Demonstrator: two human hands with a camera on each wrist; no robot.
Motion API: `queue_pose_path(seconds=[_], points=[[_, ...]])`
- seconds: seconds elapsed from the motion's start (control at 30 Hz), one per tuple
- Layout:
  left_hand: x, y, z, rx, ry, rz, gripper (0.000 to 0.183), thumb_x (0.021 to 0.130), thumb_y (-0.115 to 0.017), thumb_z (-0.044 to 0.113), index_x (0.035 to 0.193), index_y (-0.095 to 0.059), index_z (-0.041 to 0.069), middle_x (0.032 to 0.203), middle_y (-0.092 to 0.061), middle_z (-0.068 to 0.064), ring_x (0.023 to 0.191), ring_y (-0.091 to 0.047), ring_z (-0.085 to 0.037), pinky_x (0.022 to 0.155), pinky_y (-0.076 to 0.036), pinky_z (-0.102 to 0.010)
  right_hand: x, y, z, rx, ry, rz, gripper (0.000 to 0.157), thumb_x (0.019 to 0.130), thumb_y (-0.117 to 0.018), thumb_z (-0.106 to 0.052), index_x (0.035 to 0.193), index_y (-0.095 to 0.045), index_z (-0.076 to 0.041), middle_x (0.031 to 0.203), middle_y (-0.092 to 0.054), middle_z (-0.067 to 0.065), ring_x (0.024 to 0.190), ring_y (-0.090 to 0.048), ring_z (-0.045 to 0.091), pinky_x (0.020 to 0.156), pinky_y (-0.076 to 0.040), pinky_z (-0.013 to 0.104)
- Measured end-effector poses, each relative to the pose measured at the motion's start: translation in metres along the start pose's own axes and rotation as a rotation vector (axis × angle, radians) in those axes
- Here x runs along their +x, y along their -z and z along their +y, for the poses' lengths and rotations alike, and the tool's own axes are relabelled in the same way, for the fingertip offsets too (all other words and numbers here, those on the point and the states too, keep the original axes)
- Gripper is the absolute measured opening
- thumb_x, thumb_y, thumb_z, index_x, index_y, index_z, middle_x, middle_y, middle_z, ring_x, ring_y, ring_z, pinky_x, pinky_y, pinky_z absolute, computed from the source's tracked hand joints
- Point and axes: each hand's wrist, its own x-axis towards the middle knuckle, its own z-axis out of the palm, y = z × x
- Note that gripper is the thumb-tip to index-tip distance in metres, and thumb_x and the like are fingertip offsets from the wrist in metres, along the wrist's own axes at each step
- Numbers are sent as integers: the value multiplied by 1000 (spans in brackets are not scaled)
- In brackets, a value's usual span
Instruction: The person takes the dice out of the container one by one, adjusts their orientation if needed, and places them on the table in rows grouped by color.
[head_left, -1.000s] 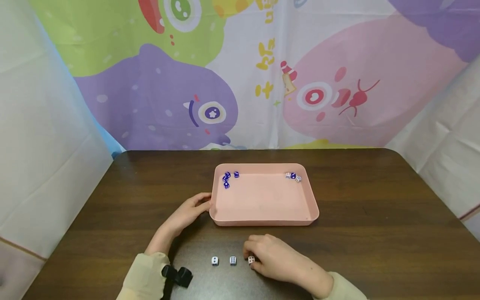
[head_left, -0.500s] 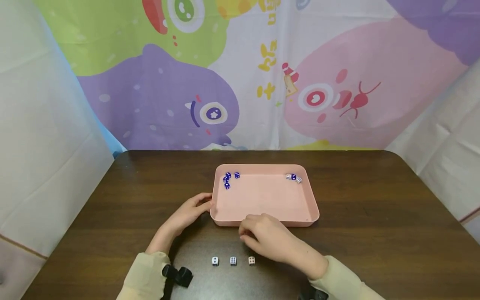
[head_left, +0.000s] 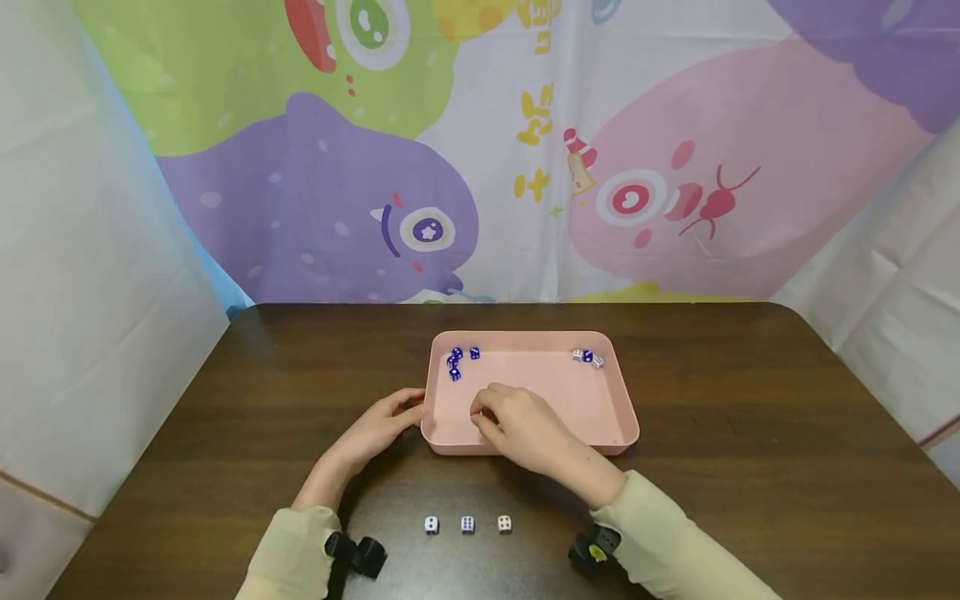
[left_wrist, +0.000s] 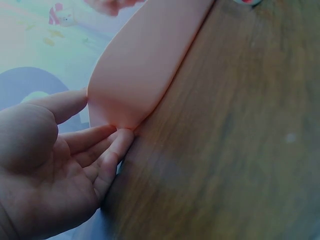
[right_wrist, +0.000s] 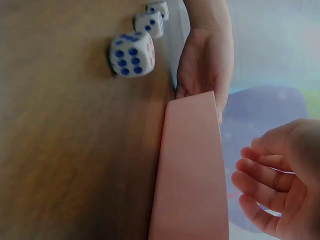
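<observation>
My left hand (head_left: 381,432) holds the left end of a pink tray (head_left: 555,421). In the left wrist view, its thumb (left_wrist: 70,105) meets the rim while the other fingertips touch the tray's outer wall. Over the tray hovers my right hand (head_left: 525,429), fingers loosely bent; the right wrist view shows nothing between these fingers (right_wrist: 270,185). Several blue dice (head_left: 454,374) cluster in the tray's far left corner. Its far right corner has a blue die (head_left: 587,356) between two white dice (head_left: 597,362). Three white dice form a row before the tray: left (head_left: 431,525), middle (head_left: 468,524), right (head_left: 505,524).
Everything stands on a dark wooden table (head_left: 750,433). A cartoon-printed cloth (head_left: 517,242) hangs behind its far edge, with pale cloth at both sides. Black camera mounts (head_left: 367,556) sit at the wrists.
My right hand has let go of the rightmost white die in the row and moved forward over the tray. The left hand has stayed at the tray's left end.
</observation>
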Motion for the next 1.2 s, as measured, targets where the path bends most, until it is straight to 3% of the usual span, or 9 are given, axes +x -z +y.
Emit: queue_pose_path(seconds=[0.13,0.33,0.57,0.73,0.93,1.2], points=[[-1,-1,-2,3,0,0,42,93,-51,22,128,-46,0,127,-50,-17,117,-44,-28,100,-32,-46,9,-6,2,2,-38,-2,4,84,-61,-14,84,-65,-13,74,-56,-4,64,-49,8,62,-44,23],[-1,1,-1,-2,0,-1,43,93,-51,24,129,-46,0,127,-50,-17,117,-45,-28,100,-32,-47,20,-9,4,17,-85,-10,13,83,-62,-14,95,-65,-8,82,-60,3,71,-55,13,65,-46,29],[0,2,1,-1,-3,-10,43,93,-51,24,129,-45,0,127,-50,-17,117,-45,-29,100,-32,-47,33,-8,7,5,-143,-72,23,86,-60,-15,106,-62,-5,94,-61,7,85,-59,18,75,-48,32],[1,0,0,-36,-15,-23,42,93,-50,23,128,-46,-1,125,-52,-18,113,-48,-26,97,-36,-40,41,-11,9,3,-179,-124,26,87,-57,-14,110,-62,-3,103,-61,9,94,-59,20,81,-48,33],[1,-2,-1,-53,-25,-21,41,93,-50,21,127,-47,-1,123,-53,-18,112,-49,-26,94,-39,-36,50,-17,13,-19,-177,-204,29,90,-53,-11,116,-58,-1,118,-58,13,114,-51,26,97,-39,37],[0,-1,-1,-44,-19,-16,41,93,-50,22,128,-46,0,125,-52,-17,113,-48,-26,95,-37,-37,58,-28,14,-54,-133,-284,35,93,-46,-15,125,-52,-1,127,-52,13,121,-46,25,101,-36,37]])
